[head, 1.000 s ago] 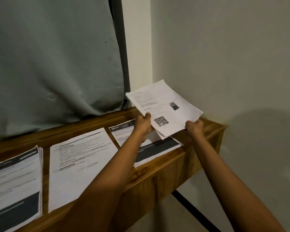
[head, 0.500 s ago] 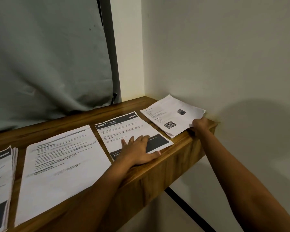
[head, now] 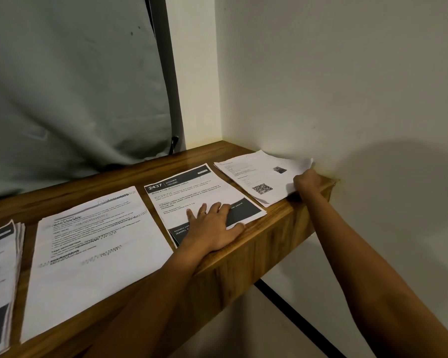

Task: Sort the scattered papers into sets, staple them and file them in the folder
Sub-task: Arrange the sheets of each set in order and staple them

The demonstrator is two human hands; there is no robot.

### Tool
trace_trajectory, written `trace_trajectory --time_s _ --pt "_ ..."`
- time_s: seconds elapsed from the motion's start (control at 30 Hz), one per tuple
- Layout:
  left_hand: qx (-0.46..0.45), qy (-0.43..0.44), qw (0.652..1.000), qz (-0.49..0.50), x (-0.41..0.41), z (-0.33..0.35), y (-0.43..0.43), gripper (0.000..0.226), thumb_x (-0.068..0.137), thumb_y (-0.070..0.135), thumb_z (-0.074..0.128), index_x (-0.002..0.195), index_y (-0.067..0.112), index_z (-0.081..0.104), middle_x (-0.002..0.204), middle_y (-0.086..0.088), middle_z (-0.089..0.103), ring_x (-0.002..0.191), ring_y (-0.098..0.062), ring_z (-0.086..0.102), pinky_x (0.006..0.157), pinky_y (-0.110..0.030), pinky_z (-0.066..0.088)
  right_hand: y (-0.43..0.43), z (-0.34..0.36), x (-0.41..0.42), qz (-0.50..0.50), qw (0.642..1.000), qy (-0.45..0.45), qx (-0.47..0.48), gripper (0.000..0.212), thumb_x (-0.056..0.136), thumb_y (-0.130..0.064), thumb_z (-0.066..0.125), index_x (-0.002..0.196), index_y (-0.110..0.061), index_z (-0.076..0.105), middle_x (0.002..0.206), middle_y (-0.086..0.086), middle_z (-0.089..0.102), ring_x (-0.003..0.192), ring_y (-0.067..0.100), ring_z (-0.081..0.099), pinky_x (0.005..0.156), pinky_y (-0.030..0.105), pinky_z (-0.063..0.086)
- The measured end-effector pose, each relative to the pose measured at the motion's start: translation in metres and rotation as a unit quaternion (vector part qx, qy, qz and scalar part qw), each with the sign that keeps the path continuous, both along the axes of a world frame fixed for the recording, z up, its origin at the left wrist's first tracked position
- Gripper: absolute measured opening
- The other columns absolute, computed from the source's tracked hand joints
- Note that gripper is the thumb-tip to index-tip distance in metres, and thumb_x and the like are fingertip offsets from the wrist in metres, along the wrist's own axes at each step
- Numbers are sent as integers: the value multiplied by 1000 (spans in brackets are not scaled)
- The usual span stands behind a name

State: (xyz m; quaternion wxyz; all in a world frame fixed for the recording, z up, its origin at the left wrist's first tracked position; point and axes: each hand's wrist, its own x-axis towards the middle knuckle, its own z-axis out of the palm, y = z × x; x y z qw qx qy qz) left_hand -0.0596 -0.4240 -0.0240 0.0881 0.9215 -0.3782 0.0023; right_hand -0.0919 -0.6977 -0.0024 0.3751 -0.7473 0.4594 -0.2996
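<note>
Four lots of paper lie in a row on a wooden shelf. At the far right lies a small stack with a QR code; my right hand grips its right edge at the shelf's corner by the wall. Left of it is a sheet headed 2437 with dark bands; my left hand presses flat on its lower part, fingers spread. A text sheet lies further left, and a thicker stack sits at the left edge of view.
A grey curtain hangs behind the shelf on the left. A pale wall closes the shelf's right end. Below the shelf a black cable runs along the floor. No stapler or folder is in view.
A second ago both hands held the QR stack in the air. It now lies on the shelf at the right end, and my left hand has moved onto the 2437 sheet.
</note>
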Motion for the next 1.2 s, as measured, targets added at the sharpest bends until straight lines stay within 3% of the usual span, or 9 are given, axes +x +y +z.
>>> trace_trajectory --time_s 0.1,0.23,0.37,0.5,0.77,1.0,1.2 --pt "5 -2 1000 -1 -1 0 0 71 90 69 33 149 32 20 159 2 19 147 -33 12 114 -64 3 5 3 1 -2 1000 0 11 33 95 -4 48 123 12 49 129 25 53 120 36 52 89 36 45" --pt "24 9 1000 10 -6 7 -1 72 90 68 33 150 30 17 160 -1 14 147 -34 9 114 -63 1 12 10 -4 -35 997 -48 44 57 94 -9 54 139 12 25 140 22 44 127 32 46 95 32 43" --pt "28 14 1000 6 -10 13 0 74 90 69 33 151 30 15 160 -2 14 147 -34 8 114 -63 1 19 13 -15 -71 992 -82 58 50 91 -5 54 133 5 29 139 25 42 129 38 41 99 40 42" --pt "5 4 1000 -4 -16 20 8 77 90 70 33 152 31 12 161 -3 9 148 -32 5 115 -61 -2 41 12 -27 -71 995 -61 -30 45 89 -2 52 131 6 36 139 26 40 132 39 35 106 38 27" --pt "-41 -37 998 18 -31 34 55 71 92 66 34 151 31 16 161 -3 10 148 -28 4 117 -58 -2 137 8 -23 125 976 -125 -126 33 94 -7 54 127 -5 53 133 14 52 121 29 52 98 34 46" --pt "-79 -82 990 83 -31 47 147 66 94 60 36 150 27 23 159 -4 19 147 -28 12 117 -58 3 252 32 -17 309 926 -129 -174 22 95 -7 53 114 -7 64 121 8 63 112 20 58 84 16 39" --pt "-83 -86 976 181 -26 59 263 63 95 57 39 147 23 31 155 -7 29 144 -31 20 116 -57 7 363 45 0 459 863 -97 -188 15 94 -9 55 102 -8 67 108 7 67 101 18 60 78 21 42"
